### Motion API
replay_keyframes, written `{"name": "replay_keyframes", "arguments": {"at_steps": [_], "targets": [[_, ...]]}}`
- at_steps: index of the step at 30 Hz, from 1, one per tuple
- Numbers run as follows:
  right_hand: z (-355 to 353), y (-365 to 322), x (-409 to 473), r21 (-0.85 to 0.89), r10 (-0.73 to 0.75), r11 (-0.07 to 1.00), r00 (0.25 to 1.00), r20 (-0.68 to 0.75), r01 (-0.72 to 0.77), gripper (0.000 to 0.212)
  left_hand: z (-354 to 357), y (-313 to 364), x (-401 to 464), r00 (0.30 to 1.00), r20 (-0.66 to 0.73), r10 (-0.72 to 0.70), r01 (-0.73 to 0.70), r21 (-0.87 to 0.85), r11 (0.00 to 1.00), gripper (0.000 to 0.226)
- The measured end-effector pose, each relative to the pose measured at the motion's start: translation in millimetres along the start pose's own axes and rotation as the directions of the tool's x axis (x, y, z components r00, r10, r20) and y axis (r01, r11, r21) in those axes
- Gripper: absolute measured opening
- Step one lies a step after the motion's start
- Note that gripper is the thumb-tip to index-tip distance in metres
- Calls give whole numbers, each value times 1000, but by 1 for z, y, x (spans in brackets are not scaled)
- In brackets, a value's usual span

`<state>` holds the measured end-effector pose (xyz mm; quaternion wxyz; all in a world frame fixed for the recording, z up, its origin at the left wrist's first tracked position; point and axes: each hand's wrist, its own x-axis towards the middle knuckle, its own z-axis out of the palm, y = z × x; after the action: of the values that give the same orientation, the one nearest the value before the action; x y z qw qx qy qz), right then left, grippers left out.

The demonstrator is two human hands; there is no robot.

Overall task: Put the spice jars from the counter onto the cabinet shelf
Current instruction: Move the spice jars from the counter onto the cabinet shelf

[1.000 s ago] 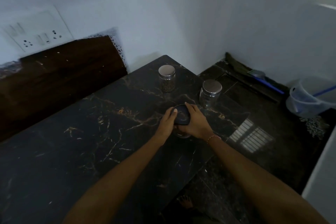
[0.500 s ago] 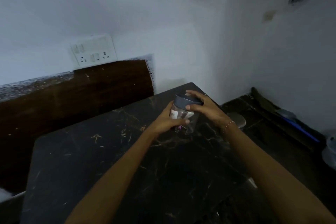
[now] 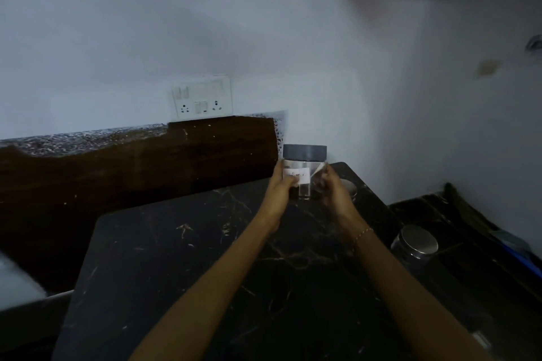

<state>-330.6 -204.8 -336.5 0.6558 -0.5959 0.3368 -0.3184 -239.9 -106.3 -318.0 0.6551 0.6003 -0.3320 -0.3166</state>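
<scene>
A clear spice jar with a dark grey lid and a white label is held upright above the black marble counter. My left hand grips its left side and my right hand grips its right side. Two more jars with silver lids stay on the counter: one is partly hidden behind my right hand, the other stands near the counter's right edge. No cabinet shelf is in view.
A white socket plate sits on the white wall above a dark brown backsplash. A lower dark ledge runs to the right of the counter, with a blue-handled item lying on it.
Both hands lifted the grey-lidded jar off the counter and raised it. My view tilted upward toward the wall, so the two silver-lidded jars slid down and to the right.
</scene>
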Motion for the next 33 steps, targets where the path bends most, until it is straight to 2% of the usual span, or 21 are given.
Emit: {"name": "replay_keyframes", "arguments": {"at_steps": [2,3,5,7,8,11,14,21,26,33], "targets": [[-3,-7,10,-37,-24,999,999,44,25,24,-3,3,4,1000,-3,-26,26,-71,997,42],[-4,-14,15,-42,-38,998,994,103,42,27,-5,6,5,1000,-3,-28,27,-85,996,47],[-7,-23,26,-2,-69,998,983,171,70,44,-10,12,14,999,-5,-37,36,-90,995,63],[-6,-35,34,10,-103,995,975,196,103,61,-11,18,22,999,24,24,-24,-23,999,57],[-6,-41,40,-1,-119,992,970,211,122,63,-11,22,26,998,37,55,-55,-2,998,51],[-6,-56,56,-28,-162,984,950,268,176,44,-6,36,35,993,-13,118,-118,-14,993,47],[-13,-77,74,-121,-247,952,938,243,282,36,9,49,46,979,-89,181,-182,-3,983,46],[-28,-130,89,-149,-404,870,853,330,470,52,34,93,79,930,-189,315,-302,96,949,45],[-19,-194,92,-128,-518,791,766,380,599,57,35,154,103,866,-258,429,-367,257,894,60],[2,-281,96,-152,-653,664,667,359,732,57,25,242,116,763,-199,615,-519,377,767,51]]}}
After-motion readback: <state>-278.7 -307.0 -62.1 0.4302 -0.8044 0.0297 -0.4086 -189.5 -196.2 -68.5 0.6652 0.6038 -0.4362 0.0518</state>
